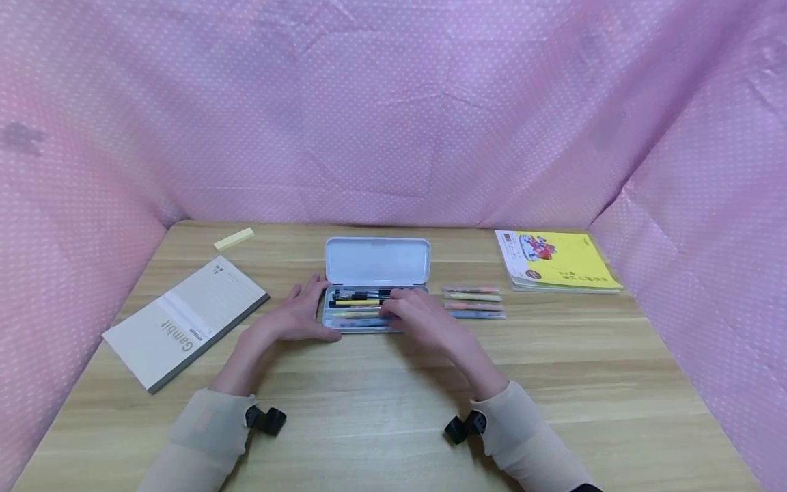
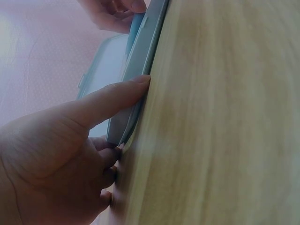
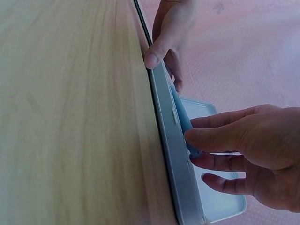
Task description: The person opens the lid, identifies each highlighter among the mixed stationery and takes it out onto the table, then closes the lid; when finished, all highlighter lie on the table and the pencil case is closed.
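An open pale blue pencil case (image 1: pixel 378 261) lies on the table, its lid tilted back and several pens (image 1: pixel 359 302) inside. My left hand (image 1: pixel 296 318) holds the left end of the case, thumb against the front edge; in the left wrist view the left hand (image 2: pixel 70 136) has its fingers bent around the corner. My right hand (image 1: pixel 424 318) is over the right half of the case. Seen from the right wrist, the right hand (image 3: pixel 262 145) pinches a blue pen (image 3: pixel 182 112) between thumb and fingers, along the front wall. The pen's far end is partly hidden.
To the right of the case lie several wrapped pens (image 1: pixel 473 297), with a yellow booklet stack (image 1: pixel 568 260) farther back right. A grey-white notebook (image 1: pixel 184 321) lies angled on the left, and a pale yellow strip (image 1: pixel 233 239) is behind it. Pink cloth (image 1: pixel 393 123) surrounds the table.
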A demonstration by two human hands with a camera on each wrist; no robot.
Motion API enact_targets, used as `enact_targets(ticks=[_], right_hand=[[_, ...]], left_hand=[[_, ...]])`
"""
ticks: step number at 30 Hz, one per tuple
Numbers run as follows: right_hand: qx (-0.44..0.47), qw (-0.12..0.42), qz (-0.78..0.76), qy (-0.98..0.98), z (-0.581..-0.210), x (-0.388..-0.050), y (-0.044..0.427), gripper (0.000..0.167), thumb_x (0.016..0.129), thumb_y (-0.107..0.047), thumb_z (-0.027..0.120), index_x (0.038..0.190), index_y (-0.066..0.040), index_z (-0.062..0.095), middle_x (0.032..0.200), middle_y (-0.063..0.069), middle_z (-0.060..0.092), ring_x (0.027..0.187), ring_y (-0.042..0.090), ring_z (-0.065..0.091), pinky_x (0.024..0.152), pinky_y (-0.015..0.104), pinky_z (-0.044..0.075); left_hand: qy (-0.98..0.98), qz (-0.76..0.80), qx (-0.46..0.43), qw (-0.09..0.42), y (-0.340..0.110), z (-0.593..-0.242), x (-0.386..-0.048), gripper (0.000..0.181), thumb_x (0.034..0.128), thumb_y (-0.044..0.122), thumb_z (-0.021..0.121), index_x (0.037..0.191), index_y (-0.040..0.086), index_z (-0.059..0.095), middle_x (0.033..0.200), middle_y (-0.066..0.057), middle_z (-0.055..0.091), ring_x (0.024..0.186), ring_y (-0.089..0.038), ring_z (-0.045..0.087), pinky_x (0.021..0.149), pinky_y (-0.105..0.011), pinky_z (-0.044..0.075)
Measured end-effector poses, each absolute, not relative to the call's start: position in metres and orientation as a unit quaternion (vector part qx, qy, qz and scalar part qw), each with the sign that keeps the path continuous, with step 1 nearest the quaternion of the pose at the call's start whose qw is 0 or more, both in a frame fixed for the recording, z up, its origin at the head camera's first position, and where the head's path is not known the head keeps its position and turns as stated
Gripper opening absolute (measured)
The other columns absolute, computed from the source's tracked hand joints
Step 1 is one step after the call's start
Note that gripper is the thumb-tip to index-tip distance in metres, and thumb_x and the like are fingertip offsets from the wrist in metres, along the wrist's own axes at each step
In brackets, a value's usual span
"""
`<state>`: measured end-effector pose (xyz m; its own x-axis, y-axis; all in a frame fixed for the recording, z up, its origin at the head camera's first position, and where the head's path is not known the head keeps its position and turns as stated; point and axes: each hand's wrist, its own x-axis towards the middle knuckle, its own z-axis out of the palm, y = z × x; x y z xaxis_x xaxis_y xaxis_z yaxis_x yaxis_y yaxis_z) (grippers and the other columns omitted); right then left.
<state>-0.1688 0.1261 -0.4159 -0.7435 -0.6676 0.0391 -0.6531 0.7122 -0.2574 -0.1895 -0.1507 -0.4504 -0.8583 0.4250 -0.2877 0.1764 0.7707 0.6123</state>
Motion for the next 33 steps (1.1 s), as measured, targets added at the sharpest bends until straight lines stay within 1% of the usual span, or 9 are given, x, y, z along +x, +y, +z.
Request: enact_targets(ticks=[6,11,17,24,27,30,33], right_hand=[[-0.332,0.041,-0.174,0.926,-0.415,-0.169,0.152,0.022,0.094,-0.007,0.073,0.113,-0.016,0.077,0.109,-0.001,0.074,0.102,0.016,0.07,0.092,0.035,0.06],[-0.316,0.021,-0.209,0.925,-0.414,-0.169,0.191,0.024,0.091,-0.001,0.074,0.112,-0.013,0.076,0.108,0.0,0.075,0.1,0.014,0.07,0.09,0.035,0.062],[-0.301,0.0,-0.248,0.921,-0.418,-0.17,0.235,0.025,0.088,0.002,0.075,0.11,-0.01,0.076,0.109,0.005,0.075,0.1,0.018,0.071,0.09,0.038,0.063],[-0.288,-0.011,-0.223,0.931,-0.417,-0.168,0.272,0.022,0.087,0.004,0.075,0.105,-0.009,0.076,0.106,0.008,0.073,0.1,0.023,0.07,0.088,0.044,0.062],[-0.289,-0.015,-0.208,0.934,-0.418,-0.167,0.284,0.022,0.086,0.005,0.075,0.102,-0.009,0.076,0.108,0.011,0.074,0.099,0.025,0.071,0.088,0.046,0.062],[-0.295,-0.02,-0.198,0.935,-0.419,-0.166,0.294,0.021,0.084,0.006,0.076,0.1,-0.009,0.076,0.11,0.012,0.075,0.098,0.026,0.071,0.085,0.045,0.062],[-0.294,-0.02,-0.189,0.937,-0.417,-0.165,0.302,0.021,0.084,0.006,0.076,0.098,-0.011,0.076,0.108,0.01,0.075,0.097,0.025,0.071,0.084,0.044,0.061]], left_hand=[[0.917,0.295,0.17,0.21,-0.149,-0.45,-0.19,0.107,0.0765,0.047,0.084,0.156,0.005,0.026,0.169,-0.034,0.002,0.156,-0.056,-0.001,0.127,-0.071,0.004],[0.918,0.288,0.16,0.219,-0.147,-0.449,-0.19,0.108,0.0779,0.048,0.084,0.158,0.007,0.024,0.17,-0.032,0.0,0.156,-0.058,-0.002,0.127,-0.071,0.005],[0.921,0.284,0.155,0.218,-0.149,-0.45,-0.19,0.108,0.0787,0.047,0.083,0.158,0.006,0.023,0.17,-0.031,-0.001,0.155,-0.059,-0.002,0.126,-0.072,0.006],[0.917,0.296,0.167,0.209,-0.151,-0.451,-0.189,0.109,0.0763,0.045,0.085,0.157,0.003,0.025,0.169,-0.035,0.002,0.155,-0.059,0.0,0.126,-0.072,0.003],[0.918,0.293,0.167,0.21,-0.151,-0.451,-0.189,0.109,0.0768,0.045,0.085,0.157,0.003,0.025,0.169,-0.034,0.002,0.156,-0.058,0.0,0.127,-0.071,0.002],[0.918,0.291,0.168,0.209,-0.151,-0.45,-0.189,0.109,0.077,0.046,0.085,0.158,0.003,0.025,0.169,-0.034,0.002,0.156,-0.057,0.0,0.127,-0.07,0.002],[0.918,0.292,0.166,0.21,-0.15,-0.449,-0.189,0.109,0.0769,0.046,0.085,0.158,0.003,0.025,0.17,-0.033,0.002,0.156,-0.057,0.0,0.127,-0.07,0.003]])
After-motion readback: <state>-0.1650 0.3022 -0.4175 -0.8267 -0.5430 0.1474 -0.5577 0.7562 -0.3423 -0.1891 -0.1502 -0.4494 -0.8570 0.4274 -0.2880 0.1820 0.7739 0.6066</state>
